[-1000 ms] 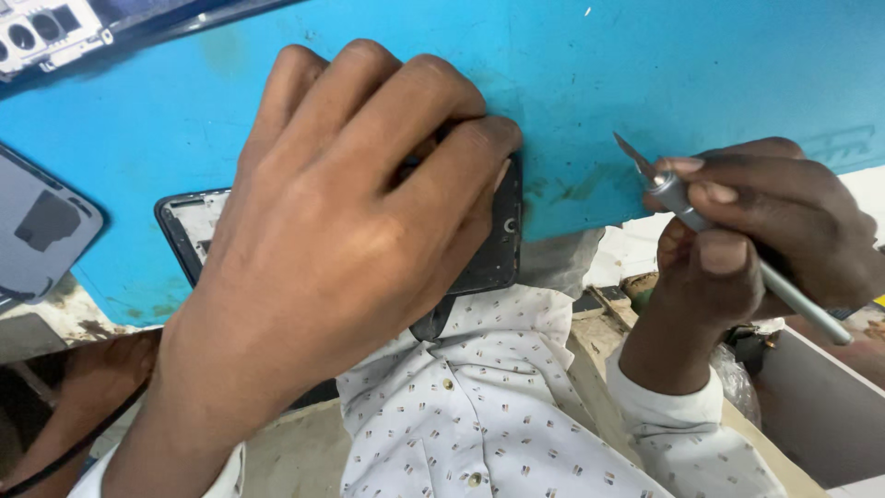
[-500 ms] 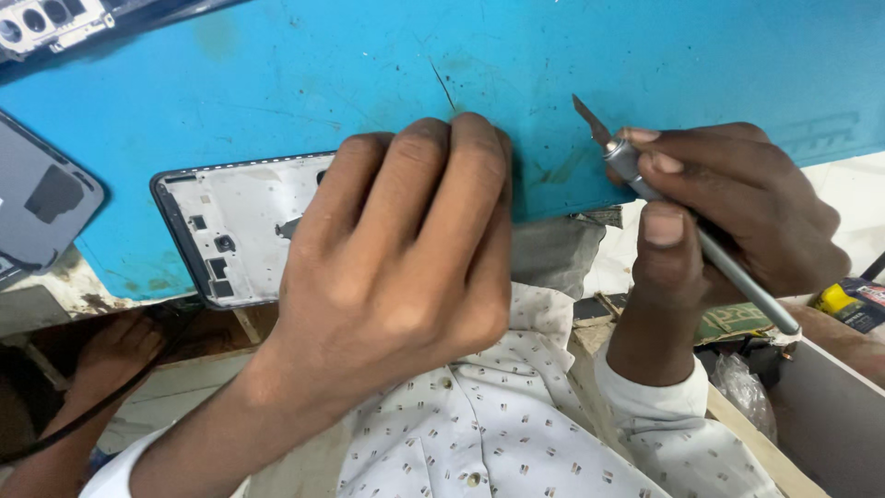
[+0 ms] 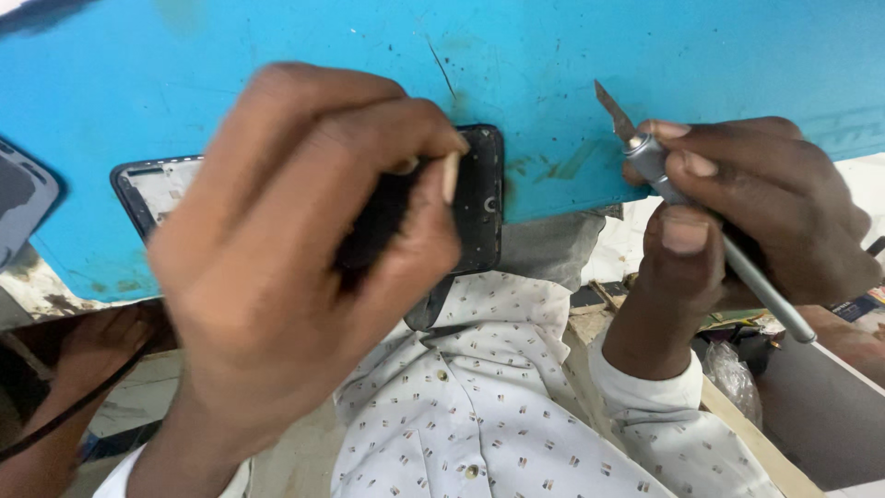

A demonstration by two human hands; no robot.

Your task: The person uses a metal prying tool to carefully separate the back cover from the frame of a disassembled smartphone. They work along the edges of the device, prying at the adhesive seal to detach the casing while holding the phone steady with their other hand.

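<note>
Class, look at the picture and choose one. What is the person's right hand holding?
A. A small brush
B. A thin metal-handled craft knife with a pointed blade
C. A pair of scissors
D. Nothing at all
B. The right hand grips a slim metal-handled craft knife, its pointed blade raised over the blue mat, while the left hand rests on the phone frame.

Bright blue work mat point(image 3: 277, 55) filling the upper frame, scuffed and speckled with dark marks, worn pale table edge point(image 3: 37, 286) at lower left, pale floor point(image 3: 138, 397) below it, wooden strip point(image 3: 737, 433) at lower right, even light
</note>
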